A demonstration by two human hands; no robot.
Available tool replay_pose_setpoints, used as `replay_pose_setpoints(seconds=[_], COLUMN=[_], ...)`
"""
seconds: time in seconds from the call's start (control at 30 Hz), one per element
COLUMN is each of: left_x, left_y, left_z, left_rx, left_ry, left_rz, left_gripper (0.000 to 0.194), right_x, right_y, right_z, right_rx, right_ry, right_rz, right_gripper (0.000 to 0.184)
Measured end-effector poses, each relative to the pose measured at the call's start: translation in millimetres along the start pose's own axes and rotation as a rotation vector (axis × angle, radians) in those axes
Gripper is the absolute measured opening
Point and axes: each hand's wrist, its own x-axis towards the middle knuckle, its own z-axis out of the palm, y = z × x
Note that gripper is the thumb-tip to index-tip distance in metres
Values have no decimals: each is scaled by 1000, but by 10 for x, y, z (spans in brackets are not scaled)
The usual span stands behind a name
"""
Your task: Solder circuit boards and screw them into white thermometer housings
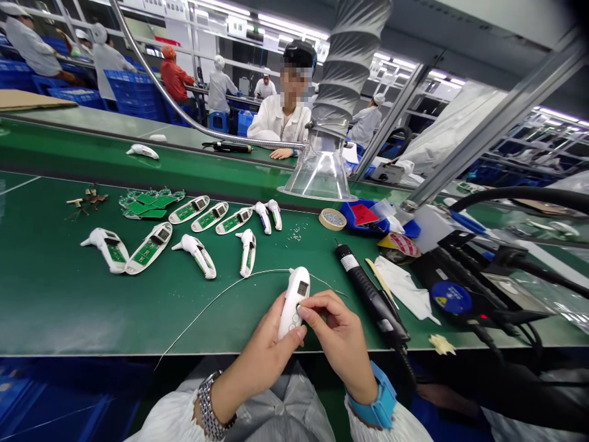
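Yellow warning triangle (pixel 442 301) on round blue sticker (pixel 455 292), black box (pixel 478 279) behind, wording illegible

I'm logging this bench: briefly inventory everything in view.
Held device: one, white, front centre
Near-bench units: nine, white, centre-left
Circuit boards: several, green, left
Small parts: several, brown, left
Tiny pieces: many, pale, centre
Tape roll: one, tan, centre
Near screwdriver: one, black, right
Equipment box: one, black, right
Hood: one, clear, top centre
Co-workers: several, white or red, background
Left hand: one, bare, holding device
Right hand: one, bare, touching device
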Motion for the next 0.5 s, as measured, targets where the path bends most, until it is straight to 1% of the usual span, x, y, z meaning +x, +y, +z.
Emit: replay_pose_setpoints(seconds=[0.17,0.27,0.3,0.5], left_x=[-2,-11,-12,-8], left_y=[15,39,45,24], left_z=[7,14,17,17], left_rx=[-8,-19,-29,-85], left_ry=[-2,15,23,65], left_rz=[20,26,25,15], left_gripper=[65,61,60,64], right_x=[-7,-21,-26,-59], right_y=[9,-5,-8,13], right_z=[30,36,38,70], right_rx=[-9,-47,-60,-85], right_ry=[48,67,74,125], right_rz=[0,-29,-44,-94], right_gripper=[9,3,4,6])
